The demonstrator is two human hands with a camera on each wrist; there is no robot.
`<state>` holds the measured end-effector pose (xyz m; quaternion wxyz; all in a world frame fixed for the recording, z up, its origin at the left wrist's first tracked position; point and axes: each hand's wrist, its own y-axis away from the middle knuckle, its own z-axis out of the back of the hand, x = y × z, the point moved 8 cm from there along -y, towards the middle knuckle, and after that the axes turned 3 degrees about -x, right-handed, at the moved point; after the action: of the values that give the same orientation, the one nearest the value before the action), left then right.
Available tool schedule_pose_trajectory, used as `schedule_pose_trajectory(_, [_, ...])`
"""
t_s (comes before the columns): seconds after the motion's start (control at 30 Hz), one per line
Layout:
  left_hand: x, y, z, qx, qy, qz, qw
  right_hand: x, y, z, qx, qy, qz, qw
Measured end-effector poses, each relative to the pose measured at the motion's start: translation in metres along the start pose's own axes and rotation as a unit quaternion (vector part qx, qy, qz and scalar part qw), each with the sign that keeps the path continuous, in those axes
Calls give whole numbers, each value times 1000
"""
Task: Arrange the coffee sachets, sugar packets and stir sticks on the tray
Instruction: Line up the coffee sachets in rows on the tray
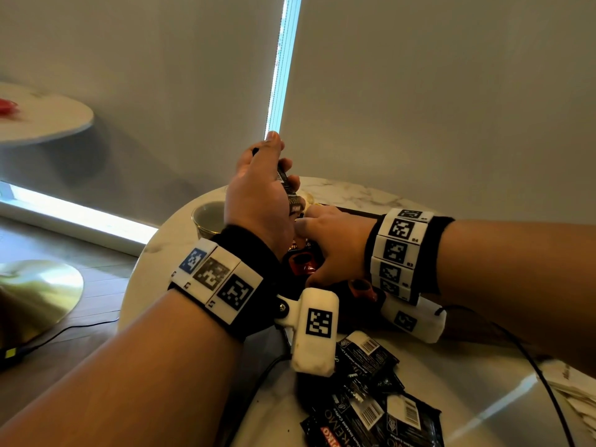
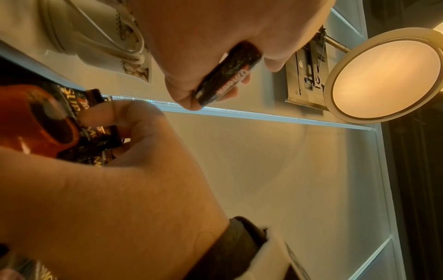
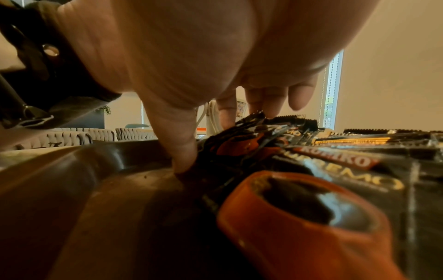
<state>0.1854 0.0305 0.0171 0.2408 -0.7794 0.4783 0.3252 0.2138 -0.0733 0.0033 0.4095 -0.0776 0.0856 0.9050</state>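
Observation:
My left hand (image 1: pixel 277 169) is raised above the round marble table and grips a black coffee sachet (image 2: pixel 227 75) between thumb and fingers. Below it my right hand (image 1: pixel 309 240) reaches over the dark tray (image 1: pixel 354 214). There it pinches a bunch of black coffee sachets (image 3: pixel 239 144), thumb on one side and fingertips (image 3: pixel 266 106) on their serrated top edges. More sachets with a red cup picture (image 3: pixel 335 170) lie flat on the tray (image 3: pixel 95 161). No stir sticks show.
Several loose black sachets (image 1: pixel 371 398) lie on the table near me. White paper packets (image 1: pixel 574 391) sit at the right edge. A glass cup (image 1: pixel 206 217) stands left of the tray, a white patterned vessel (image 2: pixel 95 37) behind it. A black cable (image 1: pixel 532 359) crosses the table.

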Motion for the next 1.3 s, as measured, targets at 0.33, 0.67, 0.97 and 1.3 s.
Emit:
schedule_pose_trajectory(0.33, [5, 4, -7, 27, 56, 44, 997, -2, 1, 2, -18, 6, 11, 1000])
schedule_pose_trajectory(0.67, [12, 5, -4, 27, 96, 71, 993, -17, 20, 21, -39, -75, -11, 996])
schedule_pose_trajectory(0.97, [11, 5, -4, 9, -55, 44, 998, -49, 45, 66, -242, -205, -13, 948])
schedule_pose_trajectory(1.3, [21, 14, -11, 39, 16, 116, 992, -37, 53, 78, -337, -143, 71, 928])
